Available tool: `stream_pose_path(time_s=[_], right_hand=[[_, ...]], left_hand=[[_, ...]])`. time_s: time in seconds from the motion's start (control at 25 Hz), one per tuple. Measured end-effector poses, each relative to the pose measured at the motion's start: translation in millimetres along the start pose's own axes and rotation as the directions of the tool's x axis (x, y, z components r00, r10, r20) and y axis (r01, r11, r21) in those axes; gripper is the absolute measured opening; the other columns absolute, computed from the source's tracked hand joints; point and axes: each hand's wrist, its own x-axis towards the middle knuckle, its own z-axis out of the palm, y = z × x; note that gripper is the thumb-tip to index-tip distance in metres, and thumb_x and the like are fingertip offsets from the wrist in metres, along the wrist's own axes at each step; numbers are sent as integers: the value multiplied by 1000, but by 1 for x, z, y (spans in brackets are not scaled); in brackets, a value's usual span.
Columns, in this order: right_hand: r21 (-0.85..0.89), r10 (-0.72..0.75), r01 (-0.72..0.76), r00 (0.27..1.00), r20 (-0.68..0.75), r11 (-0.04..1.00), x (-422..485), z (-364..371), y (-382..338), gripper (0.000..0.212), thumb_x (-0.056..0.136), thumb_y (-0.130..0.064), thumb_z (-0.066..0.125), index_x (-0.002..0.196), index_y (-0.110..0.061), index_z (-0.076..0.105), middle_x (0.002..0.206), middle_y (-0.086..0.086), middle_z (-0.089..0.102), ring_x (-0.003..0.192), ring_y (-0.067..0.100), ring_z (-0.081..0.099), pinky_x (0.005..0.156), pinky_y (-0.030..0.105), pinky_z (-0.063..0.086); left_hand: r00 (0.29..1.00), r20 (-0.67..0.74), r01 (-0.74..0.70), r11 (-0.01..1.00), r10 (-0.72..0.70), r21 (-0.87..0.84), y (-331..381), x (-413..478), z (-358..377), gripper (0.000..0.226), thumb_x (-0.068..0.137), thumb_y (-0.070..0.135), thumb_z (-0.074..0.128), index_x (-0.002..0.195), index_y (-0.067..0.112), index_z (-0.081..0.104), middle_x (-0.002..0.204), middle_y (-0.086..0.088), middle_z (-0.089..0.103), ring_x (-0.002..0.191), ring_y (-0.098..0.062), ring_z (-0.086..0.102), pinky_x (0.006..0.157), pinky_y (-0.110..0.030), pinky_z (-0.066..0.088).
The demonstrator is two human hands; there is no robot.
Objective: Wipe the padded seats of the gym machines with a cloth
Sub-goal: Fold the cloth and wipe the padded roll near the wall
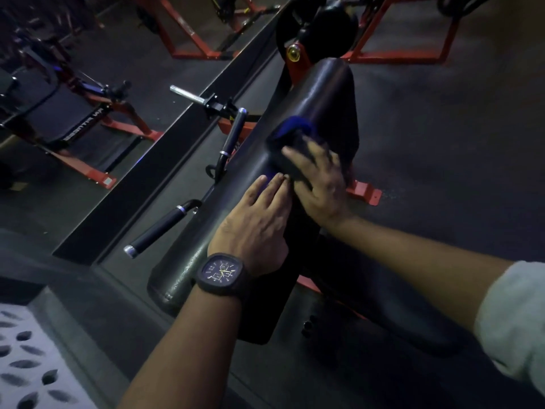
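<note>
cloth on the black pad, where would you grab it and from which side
Probably best to pinch the bunched blue fold at the far end of the cloth, coming from above on its far-left side. That end is raised and uncovered on the padded seat, while the right hand lies flat over the near part.

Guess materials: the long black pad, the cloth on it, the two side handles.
Pad: looks like vinyl or faux leather over foam, semi-gloss; fine grain and soft highlights show. Cloth: soft fabric, matte blue, bunched in folds under the right hand; possibly microfibre. Handles: dark matte grips, likely rubber or foam, with shiny metal end rings.
</note>
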Motion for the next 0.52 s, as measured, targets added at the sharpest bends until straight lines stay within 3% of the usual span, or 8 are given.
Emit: stream_pose_path(time_s=[0.04, 0.08, 0.2, 0.32, 0.36, 0.4, 0.48, 0.52], right_hand=[[-8, -130, 130, 990, 59, 991, 2, -3, 11, 60, 81, -20, 52, 140, -24, 58, 150, 12, 47, 120, 38, 51, 108, 40, 35], [-12, -99, 100, 993, 68, 995, 11, -6, 23, 61, 80, -21, 51, 141, -25, 56, 150, 13, 48, 121, 39, 52, 108, 39, 35], [116, 390, -381, 919, -64, 917, 14, 0, 13, 66, 80, -27, 44, 146, -25, 53, 150, 17, 47, 121, 41, 52, 106, 41, 36], [46, -44, 44, 999, -10, 998, -29, 9, 8, 61, 83, -16, 53, 144, -21, 52, 150, 21, 44, 127, 35, 46, 110, 39, 31], [75, -57, 57, 998, -6, 996, -24, 9, 23, 62, 83, -18, 53, 145, -23, 48, 151, 21, 44, 128, 35, 46, 111, 38, 31], [121, 134, -129, 991, -32, 984, -14, 12, 34, 63, 83, -21, 51, 146, -26, 45, 151, 19, 45, 126, 35, 48, 111, 39, 35], [306, 574, -529, 815, -75, 791, -2, 19, 26, 66, 83, -27, 45, 149, -24, 47, 149, 17, 47, 124, 36, 52, 108, 42, 41], [302, 602, -564, 797, -44, 769, -10, 22, 14, 66, 84, -26, 45, 149, -21, 47, 149, 18, 47, 124, 35, 52, 108, 40, 40]], left_hand=[[1000, -1, -1, 1000, 1, 0, 0, 2, 1, 81, 73, 35, 54, 141, -9, 50, 150, -22, 49, 143, -33, 44, 123, -46, 19], [1000, 0, -4, 1000, 4, -1, 1, 2, 3, 81, 73, 35, 52, 141, -9, 50, 150, -22, 49, 143, -33, 44, 123, -46, 19], [1000, 28, -1, 1000, 1, 2, 1, 1, 1, 82, 75, 37, 46, 144, -8, 48, 154, -22, 44, 146, -32, 40, 124, -47, 19], [1000, 28, -4, 1000, 4, 4, 1, 4, 2, 85, 72, 38, 51, 144, -8, 47, 153, -22, 45, 145, -33, 39, 124, -47, 18], [999, 34, -7, 1000, 7, 14, 1, 5, 3, 86, 72, 38, 51, 145, -8, 46, 154, -22, 44, 146, -33, 39, 124, -47, 17], [999, 44, -14, 1000, 13, 25, 0, 4, 3, 87, 72, 39, 49, 146, -7, 45, 155, -22, 42, 147, -33, 37, 124, -47, 17], [997, 75, -15, 999, 12, 42, 1, 4, 3, 88, 74, 40, 45, 148, -7, 42, 159, -22, 37, 149, -32, 33, 125, -47, 15], [996, 94, -13, 999, 9, 47, 1, 3, 2, 88, 75, 41, 44, 149, -6, 41, 159, -21, 35, 150, -31, 31, 125, -48, 15]])
